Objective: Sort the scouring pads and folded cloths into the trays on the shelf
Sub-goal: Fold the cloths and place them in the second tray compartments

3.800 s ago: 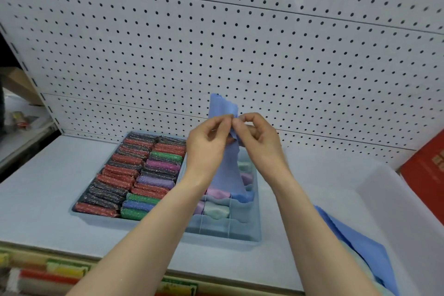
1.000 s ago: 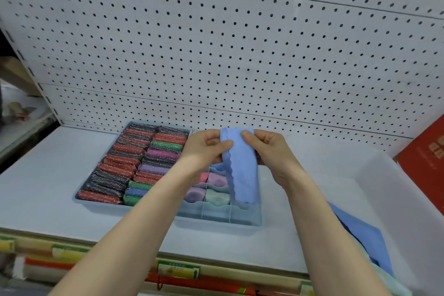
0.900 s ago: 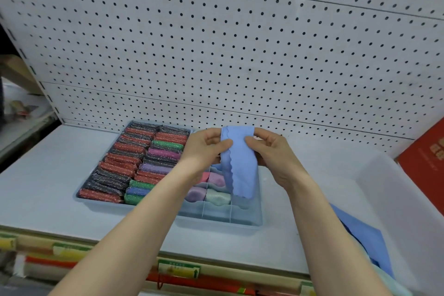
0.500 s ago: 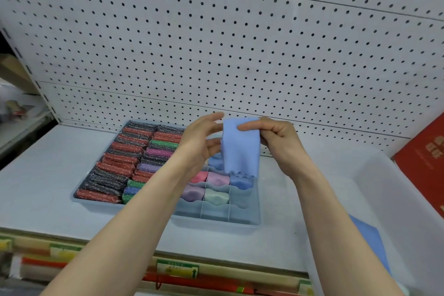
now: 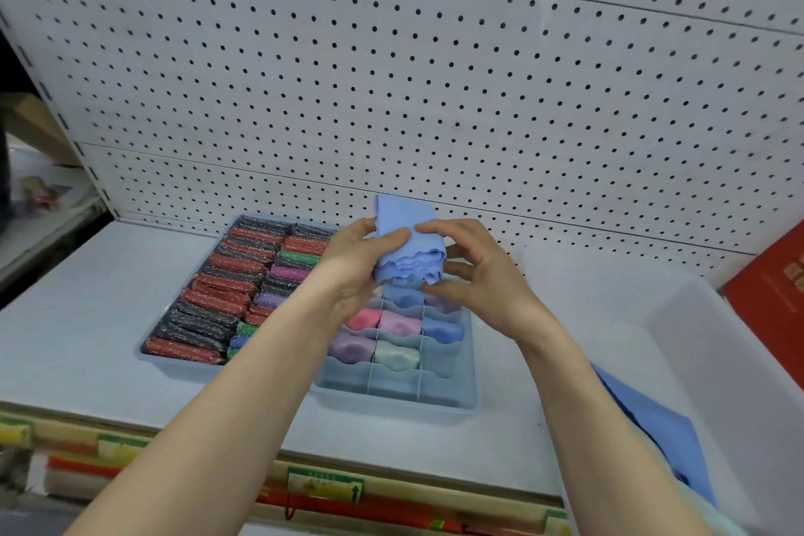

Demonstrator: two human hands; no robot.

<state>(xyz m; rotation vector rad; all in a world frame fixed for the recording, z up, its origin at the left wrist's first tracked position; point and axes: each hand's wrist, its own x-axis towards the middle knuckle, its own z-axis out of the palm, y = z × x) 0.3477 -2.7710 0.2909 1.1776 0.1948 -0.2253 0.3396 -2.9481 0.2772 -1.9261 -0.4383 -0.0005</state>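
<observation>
A white pegboard (image 5: pixel 435 78) backs the shelf (image 5: pixel 78 309), a pale surface carrying the containers. At the right edge a white bin (image 5: pixel 718 361), cut off by the frame, holds flat blue cloths (image 5: pixel 652 426). The left tray (image 5: pixel 148 355) is packed with two rows of glittery scouring pads (image 5: pixel 226 287) in red, black, green, pink and purple. Touching its right side, the divided tray (image 5: pixel 391 396) holds folded cloths (image 5: pixel 398 324) in pink, purple, green and blue in its middle cells; its nearest row shows no cloths. Above that tray's far end both hands hold a blue cloth (image 5: pixel 409 244): the left hand (image 5: pixel 352 261) pinches it with the thumb on top, and the right hand (image 5: pixel 474 270) curls its fingers round the other side. Half a second ago the cloth hung as a flat panel; now it is bunched into a thicker fold with wavy edges showing. The tray's far cells are hidden behind the hands.
</observation>
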